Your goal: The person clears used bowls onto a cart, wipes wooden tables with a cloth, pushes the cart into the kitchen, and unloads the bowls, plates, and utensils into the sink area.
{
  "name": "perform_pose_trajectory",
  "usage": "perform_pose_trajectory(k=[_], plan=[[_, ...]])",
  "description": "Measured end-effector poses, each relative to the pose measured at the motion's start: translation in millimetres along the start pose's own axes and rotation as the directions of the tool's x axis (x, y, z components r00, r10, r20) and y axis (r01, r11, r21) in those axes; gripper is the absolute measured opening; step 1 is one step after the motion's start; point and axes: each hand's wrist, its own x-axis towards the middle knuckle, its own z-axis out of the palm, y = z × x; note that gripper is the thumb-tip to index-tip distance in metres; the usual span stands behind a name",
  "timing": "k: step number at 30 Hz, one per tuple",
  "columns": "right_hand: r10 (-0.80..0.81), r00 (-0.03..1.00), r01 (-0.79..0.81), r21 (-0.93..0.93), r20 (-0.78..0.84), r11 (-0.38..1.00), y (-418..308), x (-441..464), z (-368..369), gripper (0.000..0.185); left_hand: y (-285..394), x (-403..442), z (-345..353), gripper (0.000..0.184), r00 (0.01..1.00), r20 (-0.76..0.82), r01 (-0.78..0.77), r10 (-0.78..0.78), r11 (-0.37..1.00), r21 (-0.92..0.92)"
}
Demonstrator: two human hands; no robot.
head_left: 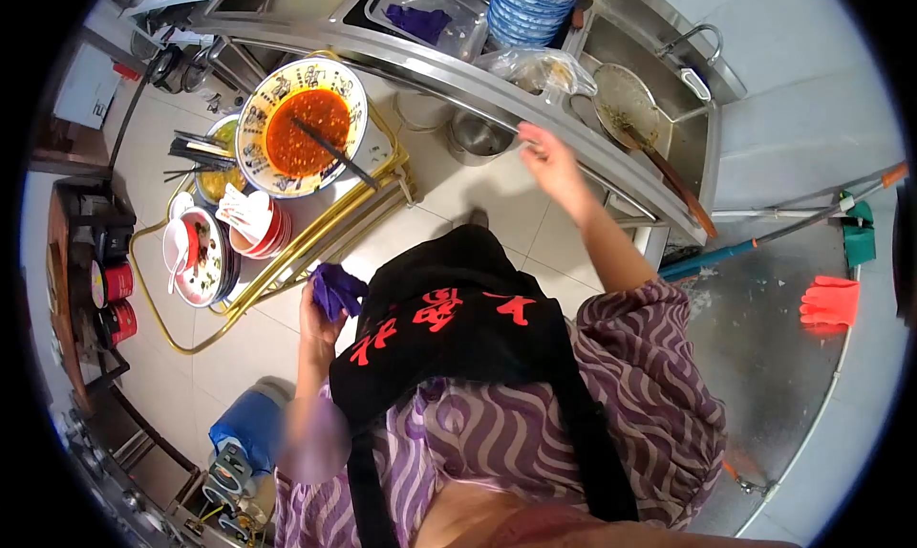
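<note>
My left hand (320, 321) is closed around a bunched purple cloth (336, 291), beside the black apron and near the gold-framed cart (315, 231). My right hand (552, 166) reaches out near the metal counter edge, holding nothing, its fingers apart. On the cart stands a large patterned bowl (250, 118) of red, oily soup with dark chopsticks or a utensil in it. Next to it are red and white bowls (277, 237) with white spoons, and a stack of bowls (202, 285) with food scraps. Another purple cloth (417, 22) lies in a clear tray on the counter.
Blue-and-white bowls (523, 18) are stacked on the counter beside a plastic bag (540, 69). A wok (626, 97) sits in the sink at the right. A metal pot (478, 137) stands below the counter. Red gloves (829, 301) and a blue pole (712, 259) are at the right.
</note>
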Motion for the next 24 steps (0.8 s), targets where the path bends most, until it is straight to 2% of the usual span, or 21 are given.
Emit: perform_pose_trajectory(k=[2,3,4,5,7,8,9,10,12,13,14,18,19,20,23,24], plan=[[0.048,0.995,-0.049,-0.001,-0.083,0.999,-3,36,-21,0.044,5,-7,4,0.039,0.998,-0.067,0.003,-0.004,1.000,-0.019],[-0.061,0.991,0.028,-0.259,-0.123,0.965,0,54,-34,0.047,0,-7,3,0.040,0.991,-0.112,-0.075,0.074,0.997,-0.010],[-0.186,0.976,0.106,-0.498,-0.114,0.860,4,77,-45,0.049,-1,-13,0,0.039,0.998,-0.046,-0.040,0.039,0.999,-0.032],[-0.309,0.948,0.173,-0.701,-0.071,0.692,10,96,-55,0.052,-8,-21,15,0.039,0.993,-0.076,-0.094,0.091,0.995,-0.045],[-0.209,0.976,0.062,-0.847,-0.059,0.528,39,128,-78,0.061,-21,-35,27,0.037,0.978,-0.137,-0.172,0.159,0.981,-0.089],[-0.093,0.996,0.054,-0.762,-0.008,0.645,33,140,-96,0.074,-36,-37,19,0.037,0.973,-0.138,-0.204,0.185,0.969,-0.137],[0.015,1.000,-0.001,-0.792,0.010,0.610,43,150,-113,0.082,-48,-41,26,0.036,0.949,-0.263,-0.230,0.171,0.949,-0.213],[0.049,0.999,-0.015,-0.796,0.017,0.605,76,162,-128,0.089,-60,-42,38,0.036,0.916,-0.374,-0.263,0.145,0.921,-0.287],[0.115,0.993,-0.043,-0.805,0.032,0.591,141,185,-158,0.103,-84,-41,42,0.036,0.878,-0.456,-0.337,0.144,0.863,-0.377],[0.164,0.981,-0.030,-0.747,0.107,0.665,141,181,-170,0.105,-92,-44,54,0.037,0.879,-0.442,-0.343,0.178,0.881,-0.327],[0.185,0.975,-0.016,-0.794,0.123,0.608,160,183,-181,0.107,-100,-47,60,0.035,0.908,-0.335,-0.347,0.250,0.898,-0.271],[0.231,0.963,0.004,-0.866,0.138,0.499,103,174,-200,0.090,-135,-40,81,0.030,0.848,-0.512,-0.356,0.135,0.861,-0.363],[0.198,0.970,0.037,-0.886,0.143,0.463,106,169,-210,0.085,-139,-37,78,0.035,0.877,-0.457,-0.339,0.149,0.866,-0.367],[0.162,0.975,0.068,-0.903,0.150,0.425,108,168,-215,0.079,-140,-35,84,0.034,0.829,-0.556,-0.318,0.061,0.869,-0.379],[0.064,0.982,0.132,-0.882,0.180,0.453,104,161,-218,0.058,-147,-27,83,0.032,0.858,-0.504,-0.321,0.103,0.873,-0.367],[0.199,0.942,0.172,-0.897,0.271,0.408,88,161,-209,0.053,-144,-26,85,0.032,0.857,-0.504,-0.320,0.104,0.875,-0.364]])
